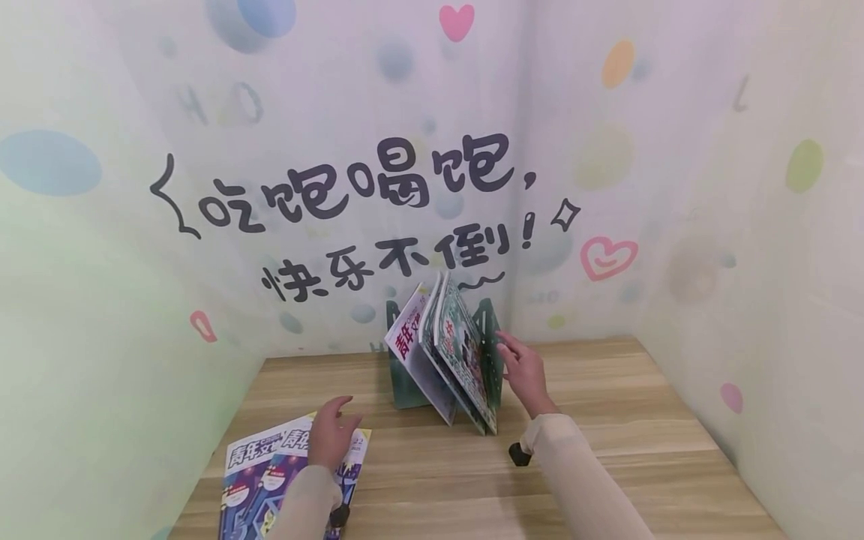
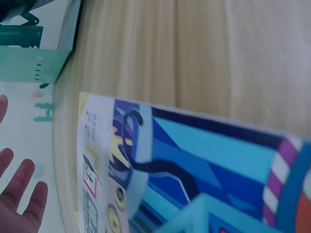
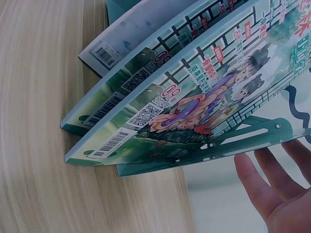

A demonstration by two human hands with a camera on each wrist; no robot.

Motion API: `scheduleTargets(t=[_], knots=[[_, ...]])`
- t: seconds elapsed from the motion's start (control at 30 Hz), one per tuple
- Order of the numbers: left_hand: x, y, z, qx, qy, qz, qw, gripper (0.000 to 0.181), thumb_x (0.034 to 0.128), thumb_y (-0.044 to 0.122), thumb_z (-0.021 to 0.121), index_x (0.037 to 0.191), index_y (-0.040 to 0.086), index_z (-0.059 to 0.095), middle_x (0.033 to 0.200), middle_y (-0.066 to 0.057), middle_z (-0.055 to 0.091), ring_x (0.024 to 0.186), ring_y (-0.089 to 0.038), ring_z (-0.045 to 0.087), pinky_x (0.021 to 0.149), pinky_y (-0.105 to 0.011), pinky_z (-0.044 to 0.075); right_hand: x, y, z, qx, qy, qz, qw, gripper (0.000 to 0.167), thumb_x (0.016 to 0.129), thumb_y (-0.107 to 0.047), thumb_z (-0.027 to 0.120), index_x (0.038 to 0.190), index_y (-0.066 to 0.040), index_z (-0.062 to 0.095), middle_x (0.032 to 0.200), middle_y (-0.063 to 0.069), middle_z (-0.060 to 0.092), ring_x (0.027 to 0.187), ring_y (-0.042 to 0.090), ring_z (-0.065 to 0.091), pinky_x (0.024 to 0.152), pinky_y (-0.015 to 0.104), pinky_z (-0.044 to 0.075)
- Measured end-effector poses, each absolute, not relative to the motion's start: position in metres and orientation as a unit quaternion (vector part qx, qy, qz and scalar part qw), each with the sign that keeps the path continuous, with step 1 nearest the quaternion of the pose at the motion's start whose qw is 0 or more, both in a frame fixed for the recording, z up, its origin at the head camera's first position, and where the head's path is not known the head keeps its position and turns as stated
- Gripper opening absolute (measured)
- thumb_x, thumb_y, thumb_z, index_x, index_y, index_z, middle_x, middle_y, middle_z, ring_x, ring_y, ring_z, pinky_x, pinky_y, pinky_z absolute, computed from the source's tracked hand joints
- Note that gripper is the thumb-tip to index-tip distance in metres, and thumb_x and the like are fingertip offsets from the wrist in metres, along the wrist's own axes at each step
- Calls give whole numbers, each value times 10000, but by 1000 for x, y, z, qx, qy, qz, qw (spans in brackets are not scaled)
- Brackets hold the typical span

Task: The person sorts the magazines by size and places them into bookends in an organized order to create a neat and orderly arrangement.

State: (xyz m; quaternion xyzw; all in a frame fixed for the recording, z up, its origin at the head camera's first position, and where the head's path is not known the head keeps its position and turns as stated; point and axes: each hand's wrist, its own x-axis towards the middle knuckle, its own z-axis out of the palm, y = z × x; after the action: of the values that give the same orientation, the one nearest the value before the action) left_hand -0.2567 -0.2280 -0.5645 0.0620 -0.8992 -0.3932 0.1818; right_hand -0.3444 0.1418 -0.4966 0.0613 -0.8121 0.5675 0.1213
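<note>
The standing magazines (image 1: 466,352) could slide or tip over, because they lean and a bump from the right hand (image 1: 526,375) could push the green bookend (image 1: 496,379). They are at the far middle of the table (image 1: 432,487). The right fingers are apart, holding nothing; maybe they touch the bookend's right edge. The left hand (image 1: 328,436), loose and empty, is by the flat magazines (image 1: 241,495), near left. The right wrist view shows bar codes (image 3: 114,142) too small to see in the head view.

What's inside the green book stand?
The stand holds one pale magazine and two green magazines. One green cover hides most of the other's front, and I can't see the pages inside.
</note>
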Motion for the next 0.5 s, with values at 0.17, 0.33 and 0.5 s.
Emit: scheduleTargets(t=[0.17,0.33,0.5], knots=[[-255,-236,-572,52,-912,-357,194,439,870,236,733,1263,81,615,1296,-168,589,1159,-380,550,985,-554,419,-344,142,-497,60,-810,571,121,367,1003,-270,548,1350,-159,594,1360,132,561,1151,337,581,709,421,596],[-253,-243,-577,48,-922,-333,193,466,859,224,741,1274,61,605,1308,-189,577,1220,-408,499,1030,-568,370,-344,142,-497,59,-809,573,120,360,1004,-262,547,1347,-163,596,1350,145,565,1157,338,577,706,410,597],[-246,-250,-580,72,-932,-310,171,487,841,217,743,1283,70,600,1335,-194,554,1194,-431,506,996,-610,377,-345,142,-497,59,-811,569,122,360,1003,-264,548,1345,-160,598,1343,142,572,1149,335,584,697,399,598]])
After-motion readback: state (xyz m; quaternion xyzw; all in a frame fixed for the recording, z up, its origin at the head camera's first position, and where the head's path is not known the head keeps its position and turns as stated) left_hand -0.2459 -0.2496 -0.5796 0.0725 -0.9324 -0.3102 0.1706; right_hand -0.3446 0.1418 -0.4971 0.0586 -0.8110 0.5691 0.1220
